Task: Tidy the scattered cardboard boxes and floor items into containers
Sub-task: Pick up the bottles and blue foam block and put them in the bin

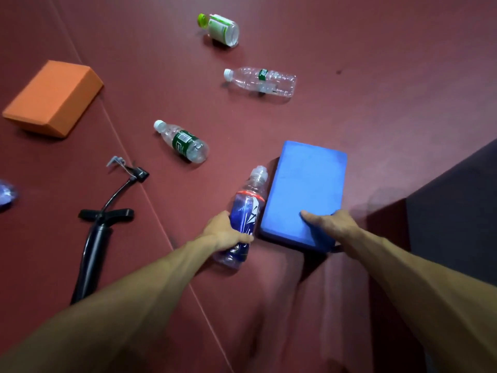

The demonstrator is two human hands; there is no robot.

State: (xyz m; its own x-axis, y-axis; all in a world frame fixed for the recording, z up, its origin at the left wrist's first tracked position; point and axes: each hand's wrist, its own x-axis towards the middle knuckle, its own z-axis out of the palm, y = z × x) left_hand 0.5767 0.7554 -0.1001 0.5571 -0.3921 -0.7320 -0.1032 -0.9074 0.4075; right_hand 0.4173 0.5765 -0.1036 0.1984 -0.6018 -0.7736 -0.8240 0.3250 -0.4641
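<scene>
**Both hands down: bottle and block taken hold of**

The left hand (223,232) is curled round the blue-labelled bottle (246,214), whose lower half is gripped by the fingers (243,238) while it lies on the red floor mat (376,76). The bottle's long axis runs away from the person and a touch to the right; its cap is pointed far beyond the fingers and its base lies nearest the wrist.

The right hand (330,224) is clamped on the near corner of the blue foam block (306,184), with the thumb laid flat on top and the other fingers hidden beneath the edge. The block's long side is stretched away from the fingers, almost parallel to the bottle and just beside it. Whether that near edge is raised off the mat cannot be told.

Beyond the left fingers, a green-labelled bottle (185,142) is seen on its side, cap pointed up-left. Farther off, a clear bottle (262,80) and a green-capped bottle (219,29) are lying down too. Well to the left of the fingers, a black hand pump (94,246) and an orange block (53,98) are spotted.
</scene>
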